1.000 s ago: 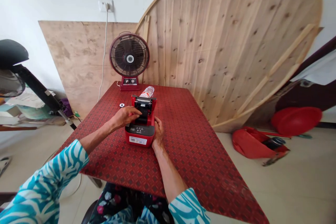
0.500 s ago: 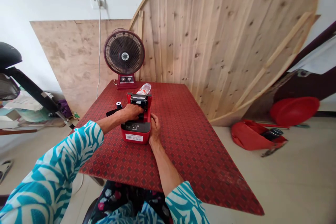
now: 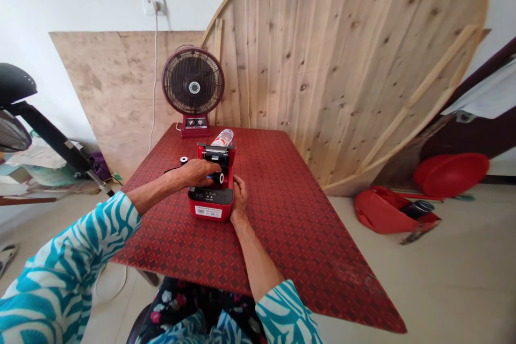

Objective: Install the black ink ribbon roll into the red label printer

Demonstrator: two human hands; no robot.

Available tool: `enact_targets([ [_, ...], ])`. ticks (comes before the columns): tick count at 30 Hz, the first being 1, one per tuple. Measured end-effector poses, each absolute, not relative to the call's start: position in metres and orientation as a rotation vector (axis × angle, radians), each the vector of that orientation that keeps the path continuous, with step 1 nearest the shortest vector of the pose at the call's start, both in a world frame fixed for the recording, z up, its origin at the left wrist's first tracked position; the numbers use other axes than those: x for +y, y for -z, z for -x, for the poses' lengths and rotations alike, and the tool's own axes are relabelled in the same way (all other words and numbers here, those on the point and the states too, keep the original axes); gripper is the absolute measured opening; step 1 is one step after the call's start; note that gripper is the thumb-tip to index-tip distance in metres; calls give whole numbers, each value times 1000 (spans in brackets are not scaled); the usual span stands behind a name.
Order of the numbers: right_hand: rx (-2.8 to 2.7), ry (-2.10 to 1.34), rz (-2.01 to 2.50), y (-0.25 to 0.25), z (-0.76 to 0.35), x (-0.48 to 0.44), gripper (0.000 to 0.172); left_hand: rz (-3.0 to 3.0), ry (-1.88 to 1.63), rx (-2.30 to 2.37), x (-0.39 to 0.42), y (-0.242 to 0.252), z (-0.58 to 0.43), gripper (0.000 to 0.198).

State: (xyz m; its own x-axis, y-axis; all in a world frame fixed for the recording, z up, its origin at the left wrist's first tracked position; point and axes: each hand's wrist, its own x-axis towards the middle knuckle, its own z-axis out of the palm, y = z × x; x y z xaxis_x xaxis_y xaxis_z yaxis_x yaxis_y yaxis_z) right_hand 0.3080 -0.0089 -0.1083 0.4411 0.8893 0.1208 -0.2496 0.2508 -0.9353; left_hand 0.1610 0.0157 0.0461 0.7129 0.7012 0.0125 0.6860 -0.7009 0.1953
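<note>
A red and black label printer stands on the table with its lid raised. My left hand reaches in from the left side, its fingers closed round a dark roll with a white core end inside the printer's bay. Some of those fingertips are hidden behind the roll and the lid. Against the printer's right wall my right hand is curled, gripping that side. Just left of the printer sits a small black roll with a white end, partly covered by my left hand and wrist.
Behind the printer lies a clear plastic bottle. A dark red fan stands at the table's back edge. The patterned red table narrows toward the wall. On the floor to the right is a red bag.
My left hand has shifted slightly within the printer, and its forearm lies lower. The roll's white core end now shows beside the fingers. My right hand keeps its grip.
</note>
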Motion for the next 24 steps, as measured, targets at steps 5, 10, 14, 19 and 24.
enact_targets([
  [5, -760, -911, 1031, 109, -309, -10, 39, -2583, -422, 962, 4, -72, -130, 39],
  [10, -761, -898, 1056, 113, -311, -9, 41, -2298, -842, 1244, 17, -90, -77, 32],
  [14, -757, -909, 1074, 112, -313, -11, 42, -1980, -1076, 1560, 46, -78, -45, 34],
  [19, -732, -944, 1114, 105, -314, -17, 41, -1698, -1330, 1492, 90, -33, -34, 39],
  [24, -736, -946, 1142, 102, -315, -20, 40, -1708, -1239, 1664, 128, 11, -42, 33],
])
